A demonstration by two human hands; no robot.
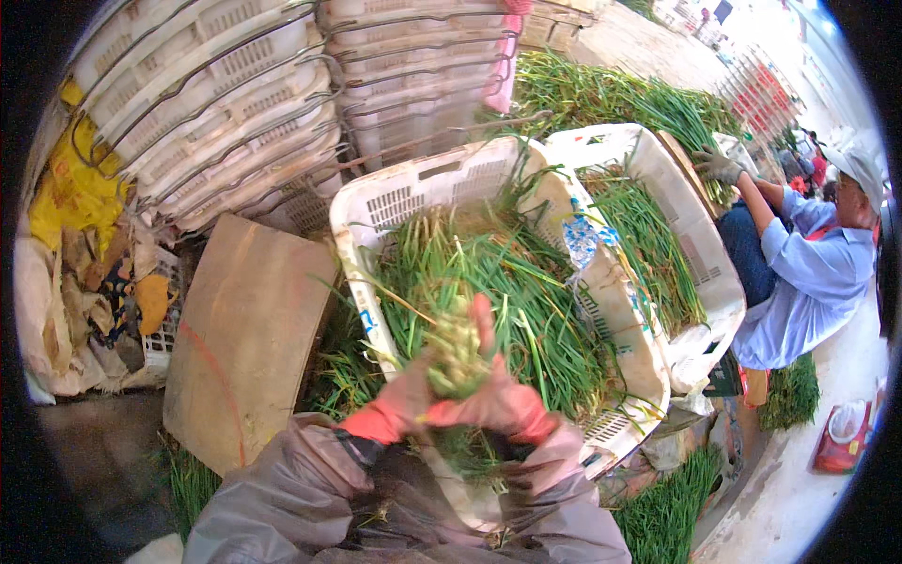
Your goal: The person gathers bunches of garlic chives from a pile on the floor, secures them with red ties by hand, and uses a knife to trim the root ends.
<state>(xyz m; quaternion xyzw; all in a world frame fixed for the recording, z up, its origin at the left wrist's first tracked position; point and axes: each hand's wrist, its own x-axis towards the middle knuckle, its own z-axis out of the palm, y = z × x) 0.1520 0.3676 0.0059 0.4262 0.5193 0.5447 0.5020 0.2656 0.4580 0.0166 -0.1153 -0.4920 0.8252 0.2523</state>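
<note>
Chive-like greens (pixel 526 310) lay heaped in the near crate (pixel 606 315), a white plastic one with slotted walls, and a pale bundle (pixel 458 357) of them was gripped above the near crate's closest end. Tall stacks of white crates (pixel 235 103) with wire handles rose beyond the near crate and to its left. Just beside the near crate, on its right, a second crate (pixel 681 235) held more greens. Past the near crate's far right corner spread a loose heap (pixel 601 89) of long green blades. Well to the near crate's right, a co-worker (pixel 808 273) in a blue shirt stretched out a gloved hand (pixel 719 167). Close by the near crate's left side, a brown panel (pixel 249 338) sat tilted.

Both forearms, in dark shiny sleeves (pixel 282 479), came from the near crate's closest side and angled inward until the wrists nearly met. The left hand (pixel 409 385) and right hand (pixel 503 381) pressed toward each other, closed around the bundle, one digit of the right hand upright beside it. Blur hid how the other fingers lay.
</note>
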